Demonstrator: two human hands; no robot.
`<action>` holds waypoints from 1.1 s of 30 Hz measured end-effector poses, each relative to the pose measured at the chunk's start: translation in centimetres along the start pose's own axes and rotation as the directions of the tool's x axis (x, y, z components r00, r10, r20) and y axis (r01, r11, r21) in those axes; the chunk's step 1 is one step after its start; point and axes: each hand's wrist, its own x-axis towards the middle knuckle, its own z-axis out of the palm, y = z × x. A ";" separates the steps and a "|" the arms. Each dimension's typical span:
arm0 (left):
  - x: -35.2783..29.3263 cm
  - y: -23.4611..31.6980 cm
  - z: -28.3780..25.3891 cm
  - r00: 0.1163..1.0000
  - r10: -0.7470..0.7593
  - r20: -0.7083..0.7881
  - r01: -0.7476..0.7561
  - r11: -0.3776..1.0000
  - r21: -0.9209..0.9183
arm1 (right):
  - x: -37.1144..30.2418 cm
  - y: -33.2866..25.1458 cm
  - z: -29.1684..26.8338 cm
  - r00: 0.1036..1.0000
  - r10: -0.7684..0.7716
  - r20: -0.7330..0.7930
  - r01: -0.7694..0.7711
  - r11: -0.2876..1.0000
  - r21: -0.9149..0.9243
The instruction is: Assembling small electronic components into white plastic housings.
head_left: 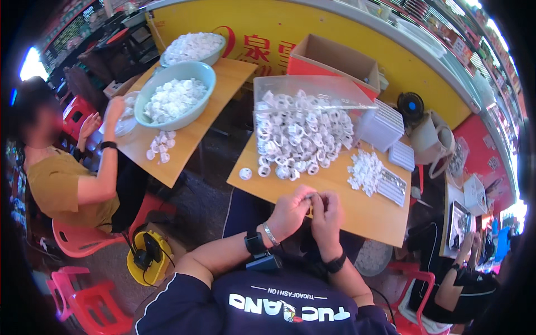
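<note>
Just past the near edge of the wooden table [335, 219], my left hand [286, 215] and my right hand [327, 220] meet with fingertips pinched together. Something small and dark shows between them, too small to name. Beyond my hands, white ring-shaped plastic parts [301, 139] spill from a clear plastic bin [310, 85] lying tilted on the table. One round white part [245, 173] lies apart at the left edge. Right of my hands is a heap of small white pieces [365, 172], beside a flat white tray [392, 187] holding small parts.
White stacked trays [382, 125] and an open cardboard box [338, 61] stand at the back. At left, a co-worker [78, 173] sits by a table with a light-green basin [204, 100] of white parts. A yellow bucket [149, 257] stands on the floor. Another person [463, 279] sits at right.
</note>
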 end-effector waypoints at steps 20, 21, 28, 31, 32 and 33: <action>-0.3 0.5 -2.2 0.929 -0.257 0.267 0.354 0.827 -0.436 | -0.2 0.0 -1.6 0.967 -0.250 0.050 0.254 0.956 -0.144; -0.4 0.4 -2.2 0.930 -0.260 0.259 0.356 0.814 -0.459 | -0.4 -0.1 -1.5 0.967 -0.250 0.051 0.254 0.956 -0.145; -0.8 0.7 -1.7 0.943 -0.247 0.223 0.313 0.885 -0.344 | -0.9 0.1 -1.9 0.927 -0.372 0.051 0.374 0.905 -0.203; -1.2 0.9 -1.0 0.971 -0.144 0.192 0.177 0.970 -0.169 | -0.9 0.1 -2.0 0.922 -0.386 0.034 0.385 0.901 -0.198; -1.3 1.0 -0.8 0.978 -0.117 0.173 0.141 0.980 -0.138 | -1.1 0.0 -2.1 0.921 -0.389 0.015 0.385 0.904 -0.186; -1.4 1.1 -0.6 0.984 -0.089 0.154 0.106 0.989 -0.107 | -1.2 0.0 -2.2 0.923 -0.384 0.015 0.380 0.906 -0.188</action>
